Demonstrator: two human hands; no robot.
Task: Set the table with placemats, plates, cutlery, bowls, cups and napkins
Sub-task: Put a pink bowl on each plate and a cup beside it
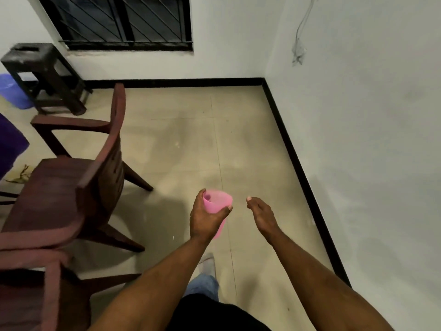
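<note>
A pink plastic cup is held in front of me above the floor, its mouth tilted up and to the left. My left hand grips it, with fingers and thumb wrapped around its side. My right hand hangs a short way to the right of the cup, empty, with fingers loosely curled downward. No table surface with place settings shows in this view.
Two dark red plastic chairs stand on the left, close to my left arm. A black stool and a blue bucket sit at the far left wall. A purple cloth edge shows at the left. White wall runs along the right.
</note>
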